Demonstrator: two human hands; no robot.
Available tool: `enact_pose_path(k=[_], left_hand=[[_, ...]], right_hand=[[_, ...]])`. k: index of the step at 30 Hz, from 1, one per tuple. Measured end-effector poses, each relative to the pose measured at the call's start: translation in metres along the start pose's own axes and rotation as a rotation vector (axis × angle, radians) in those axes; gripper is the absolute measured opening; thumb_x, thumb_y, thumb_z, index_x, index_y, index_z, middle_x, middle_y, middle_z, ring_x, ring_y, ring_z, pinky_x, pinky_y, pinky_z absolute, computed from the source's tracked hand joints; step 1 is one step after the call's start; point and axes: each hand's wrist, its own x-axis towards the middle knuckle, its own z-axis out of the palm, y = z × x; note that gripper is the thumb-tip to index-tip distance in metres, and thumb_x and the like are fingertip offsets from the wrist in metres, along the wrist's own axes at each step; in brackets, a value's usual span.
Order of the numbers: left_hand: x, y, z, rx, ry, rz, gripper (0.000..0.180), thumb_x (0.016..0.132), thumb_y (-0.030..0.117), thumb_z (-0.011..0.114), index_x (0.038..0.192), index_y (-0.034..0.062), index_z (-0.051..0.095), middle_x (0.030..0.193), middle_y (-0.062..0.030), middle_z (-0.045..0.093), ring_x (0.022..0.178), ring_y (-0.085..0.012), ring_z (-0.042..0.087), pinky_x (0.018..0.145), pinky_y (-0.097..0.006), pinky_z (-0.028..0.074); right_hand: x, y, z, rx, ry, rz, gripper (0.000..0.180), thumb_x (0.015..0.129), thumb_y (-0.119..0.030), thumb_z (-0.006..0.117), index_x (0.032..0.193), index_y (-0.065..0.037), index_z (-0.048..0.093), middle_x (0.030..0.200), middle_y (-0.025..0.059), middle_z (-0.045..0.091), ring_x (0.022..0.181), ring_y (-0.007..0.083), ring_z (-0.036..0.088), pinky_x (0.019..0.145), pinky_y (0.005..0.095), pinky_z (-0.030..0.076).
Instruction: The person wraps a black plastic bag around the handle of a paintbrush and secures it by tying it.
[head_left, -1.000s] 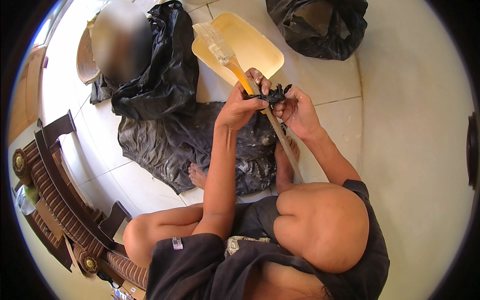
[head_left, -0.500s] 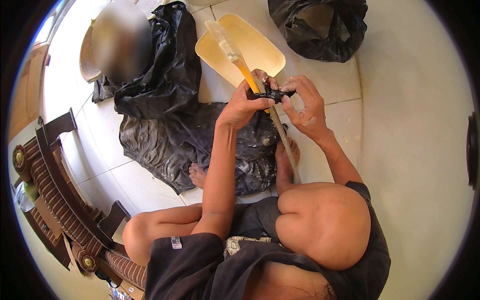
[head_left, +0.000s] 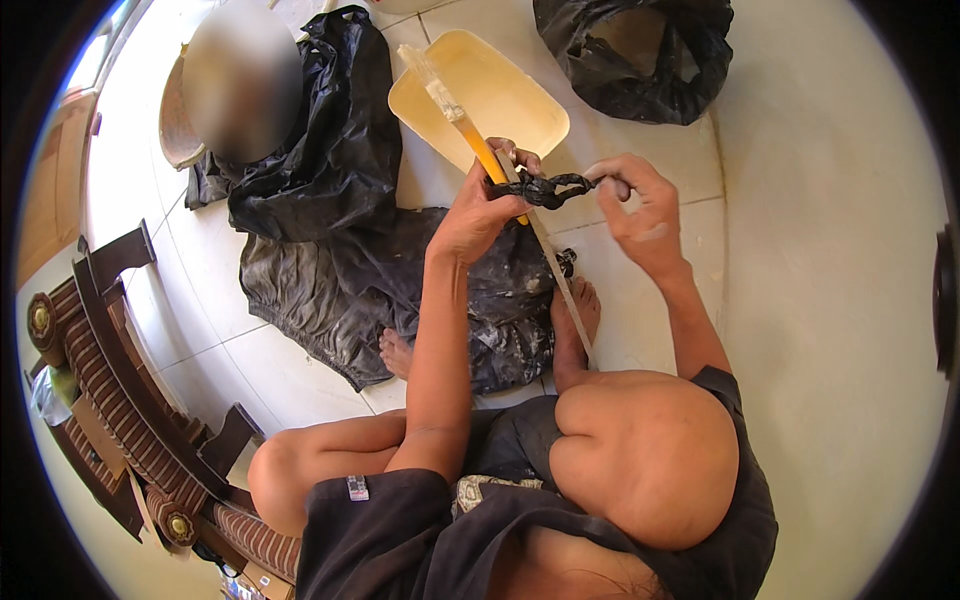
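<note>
Both brush (head_left: 460,120) and stick (head_left: 558,275) clamped in left hand (head_left: 476,212); right hand (head_left: 645,215), apart, pinches black strip (head_left: 543,190), probably for tension.

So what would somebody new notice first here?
Probably the yellow-handled brush, held alongside a long stick in the left hand. To its right, the right hand pinches the end of a twisted black strip. Just beyond the hands, a pale yellow tub sits on the tiled floor.

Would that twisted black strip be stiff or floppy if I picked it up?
Probably floppy: the black strip looks crumpled and twisted. Likely light, since it seems thin. It might drag the brush and stick along, as it seems wrapped around both.
</note>
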Motion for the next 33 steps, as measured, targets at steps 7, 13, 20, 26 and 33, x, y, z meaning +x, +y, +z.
enact_pose_path(k=[7,13,20,26,33], left_hand=[[0.000,-0.004,0.012,0.055,0.024,-0.030,0.059,0.067,-0.004,0.064,0.118,0.0102,0.037,0.105,-0.0040,0.047,0.104,-0.0149,0.046,0.086,-0.029,0.041],[-0.003,0.002,0.013,0.142,-0.001,-0.049,0.057,0.066,-0.002,0.067,0.115,0.0099,0.041,0.104,-0.0029,0.047,0.102,-0.0142,0.046,0.087,-0.029,0.040],[-0.001,0.003,0.018,0.138,-0.031,-0.076,0.057,0.065,-0.001,0.069,0.114,0.0085,0.042,0.107,-0.0033,0.048,0.102,-0.0141,0.046,0.089,-0.029,0.040],[-0.004,0.003,0.008,0.207,-0.007,-0.035,0.057,0.067,0.000,0.069,0.117,0.0074,0.042,0.108,-0.0048,0.048,0.105,-0.0150,0.046,0.091,-0.030,0.040],[-0.005,0.003,0.009,0.188,-0.039,-0.054,0.058,0.068,-0.001,0.069,0.117,0.0076,0.040,0.110,-0.0051,0.048,0.105,-0.0152,0.047,0.089,-0.030,0.042]], right_hand=[[0.004,-0.027,0.005,-0.227,0.104,-0.277,0.015,0.072,-0.005,0.067,0.086,-0.007,0.065,0.081,0.0068,0.056,0.071,0.0250,0.055,0.065,0.0339,0.047],[0.001,-0.006,0.024,0.065,0.041,-0.022,0.008,0.078,-0.009,0.065,0.083,-0.004,0.062,0.073,0.0036,0.054,0.063,0.0173,0.056,0.057,0.0289,0.045],[0.008,0.017,0.009,0.987,-0.194,0.539,0.027,0.091,-0.028,0.052,0.090,-0.001,0.056,0.075,-0.0002,0.054,0.063,0.0084,0.049,0.057,0.0229,0.040],[0.009,-0.009,0.007,0.374,-0.200,0.116,0.023,0.087,-0.021,0.066,0.097,-0.003,0.056,0.079,-0.0008,0.056,0.069,0.0066,0.050,0.063,0.0229,0.041],[0.012,0.009,0.006,0.957,-0.112,0.416,0.016,0.090,-0.019,0.061,0.094,-0.005,0.055,0.084,0.0002,0.057,0.080,0.0091,0.055,0.070,0.0243,0.044]])
